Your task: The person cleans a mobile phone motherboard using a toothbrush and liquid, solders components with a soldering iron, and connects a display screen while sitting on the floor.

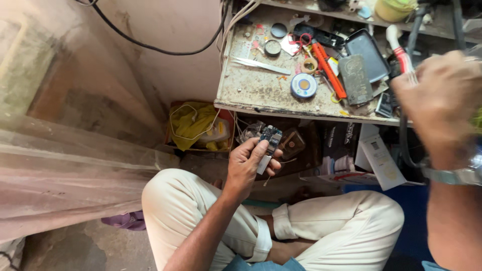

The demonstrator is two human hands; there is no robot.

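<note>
1. A small blue circuit board (270, 136) with a pale strip hanging below it is held up in front of the person's lap, just under the edge of a low workbench (261, 93).
2. The left hand (247, 163) grips the board, fingers curled around its lower part and thumb pressed across the pale strip.
3. The right hand (442, 95) is raised close to the camera at the right, blurred, a metal wristwatch (459, 175) on the wrist. Whether it grips anything cannot be told.
4. The person sits cross-legged in cream trousers (346, 226), sleeves bare.
5. On the workbench lie a round blue and white solder reel (304, 85), an orange-handled tool (329, 70), metal tweezers (261, 65), a dark tray (366, 50) and scattered small parts.
6. Beneath the bench, to the left of the board, sits a red box holding yellow cloth (193, 123); to the right stand cardboard boxes (376, 155).
7. A black cable (150, 47) loops across the pale wall at upper left.
</note>
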